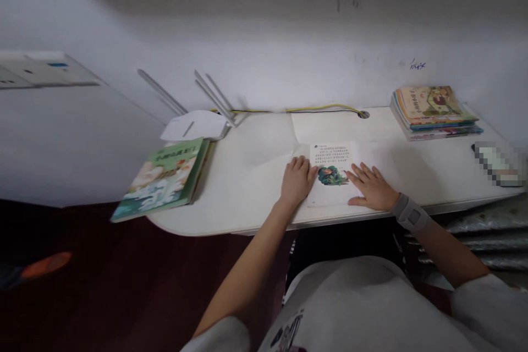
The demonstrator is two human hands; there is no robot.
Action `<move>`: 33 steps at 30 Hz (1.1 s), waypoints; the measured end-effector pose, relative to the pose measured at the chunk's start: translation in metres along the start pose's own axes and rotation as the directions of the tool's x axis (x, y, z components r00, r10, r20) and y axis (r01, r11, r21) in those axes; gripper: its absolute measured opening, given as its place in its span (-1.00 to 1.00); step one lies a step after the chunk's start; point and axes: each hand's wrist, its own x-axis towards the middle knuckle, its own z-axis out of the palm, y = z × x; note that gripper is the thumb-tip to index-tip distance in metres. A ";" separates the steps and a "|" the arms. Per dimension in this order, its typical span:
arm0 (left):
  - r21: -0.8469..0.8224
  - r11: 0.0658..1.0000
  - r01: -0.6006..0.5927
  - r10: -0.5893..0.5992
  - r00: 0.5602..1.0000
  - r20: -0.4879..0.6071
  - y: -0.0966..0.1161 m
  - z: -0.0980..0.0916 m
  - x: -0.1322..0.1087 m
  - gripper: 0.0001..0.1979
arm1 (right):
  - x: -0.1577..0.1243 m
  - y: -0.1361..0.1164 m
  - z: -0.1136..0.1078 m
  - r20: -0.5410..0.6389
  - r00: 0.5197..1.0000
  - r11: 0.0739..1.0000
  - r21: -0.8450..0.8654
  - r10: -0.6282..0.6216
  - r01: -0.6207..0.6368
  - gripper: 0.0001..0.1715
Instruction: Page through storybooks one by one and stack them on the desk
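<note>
Fingers of the left hand (pixel 297 180) rest close together at the left side of an open picture book (pixel 332 173), and fingers of the right hand (pixel 370 187) lie spread apart at its right side. Both hands sit flat on the pages, gripping nothing. A grey wrist brace (pixel 408 213) circles the right wrist. Behind the book, a yellow cable (pixel 322 108) runs into a round grommet (pixel 363 114) in the white desk (pixel 256 176). The book's near edge stops just short of the desk's front edge. Left of the book, past bare desk, sit a white router (pixel 193 125) and a green book (pixel 160 179), which overhangs the front edge. Right of it, past more bare desk, lies a stack of picture books (pixel 433 113).
</note>
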 end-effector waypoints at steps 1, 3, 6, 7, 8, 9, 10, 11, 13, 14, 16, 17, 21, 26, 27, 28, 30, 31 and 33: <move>-0.082 0.995 0.055 -0.057 0.998 -0.024 0.004 -0.002 0.000 -0.59 | -0.001 -0.002 -0.001 -0.012 1.000 1.000 -0.004 0.005 -0.006 -0.05; -0.327 0.927 0.185 -0.209 0.977 -0.041 0.012 -0.007 -0.001 -0.60 | -0.003 -0.008 -0.003 -0.045 0.999 1.000 -0.010 0.011 -0.011 -0.09; -0.722 0.576 0.383 -0.418 0.897 0.142 0.020 -0.015 0.000 -0.59 | -0.007 -0.014 -0.002 -0.093 0.996 1.000 -0.004 0.001 -0.002 -0.19; -0.797 0.423 0.432 -0.444 0.865 0.233 0.021 -0.017 0.001 -0.61 | -0.009 -0.015 -0.001 -0.106 0.994 1.000 0.003 -0.003 0.003 -0.21; -0.840 0.281 0.464 -0.450 0.837 0.311 0.021 -0.020 0.002 -0.65 | -0.010 -0.015 0.001 -0.119 0.993 1.000 0.010 -0.005 0.006 -0.22; -0.862 0.156 0.482 -0.450 0.812 0.373 0.020 -0.023 0.004 -0.72 | -0.010 -0.015 0.002 -0.130 0.992 1.000 0.017 -0.007 0.010 -0.23; -0.868 0.050 0.493 -0.451 0.787 0.421 0.018 -0.027 0.006 -0.80 | -0.011 -0.014 0.004 -0.139 0.990 1.000 0.025 -0.010 0.013 -0.23; -0.861 -0.040 0.507 -0.453 0.759 0.468 0.015 -0.031 0.009 -0.88 | -0.011 -0.013 0.005 -0.145 0.989 0.999 0.035 -0.012 0.017 -0.24; -0.808 -0.173 0.563 -0.432 0.694 0.576 0.010 -0.038 0.013 -0.89 | -0.010 -0.011 0.008 -0.153 0.988 0.998 0.063 -0.013 0.023 -0.24; -0.767 -0.216 0.605 -0.396 0.664 0.635 0.007 -0.041 0.015 -0.84 | -0.009 -0.010 0.009 -0.156 0.988 0.996 0.085 -0.014 0.027 -0.24; -0.695 -0.227 0.682 -0.277 0.639 0.718 0.007 -0.044 0.018 -0.73 | -0.007 -0.007 0.011 -0.167 0.986 0.987 0.157 -0.013 0.040 -0.24; -0.686 -0.199 0.699 -0.219 0.651 0.727 0.009 -0.045 0.019 -0.67 | -0.006 -0.005 0.011 -0.180 0.984 0.976 0.213 -0.013 0.051 -0.24; -0.824 0.050 0.565 -0.124 0.822 0.556 0.041 -0.048 0.024 -0.41 | -0.006 0.013 0.003 -0.256 0.963 0.808 0.582 0.081 0.087 -0.23; -0.816 0.529 0.231 0.209 0.897 0.390 0.110 -0.053 0.027 -0.25 | -0.021 0.053 -0.028 -0.153 0.905 0.467 0.883 0.396 -0.056 -0.22; -0.768 0.631 0.109 0.289 0.886 0.363 0.121 -0.051 0.025 -0.28 | -0.025 0.061 -0.031 -0.147 0.891 0.451 0.890 0.430 -0.071 -0.24; -0.688 0.726 -0.023 0.344 0.878 0.333 0.129 -0.048 0.023 -0.31 | -0.030 0.068 -0.032 -0.146 0.879 0.443 0.893 0.454 -0.081 -0.25; -0.430 0.872 -0.232 0.369 0.890 0.268 0.137 -0.038 0.017 -0.37 | -0.040 0.080 -0.027 -0.141 0.873 0.458 0.883 0.466 -0.102 -0.28; -0.283 0.917 -0.282 0.353 0.904 0.243 0.136 -0.031 0.014 -0.39 | -0.045 0.085 -0.021 -0.135 0.872 0.483 0.867 0.470 -0.126 -0.29; -0.048 0.954 -0.297 0.300 0.923 0.242 0.130 -0.019 0.009 -0.39 | -0.053 0.093 -0.007 -0.152 0.844 0.582 0.785 0.514 -0.213 -0.32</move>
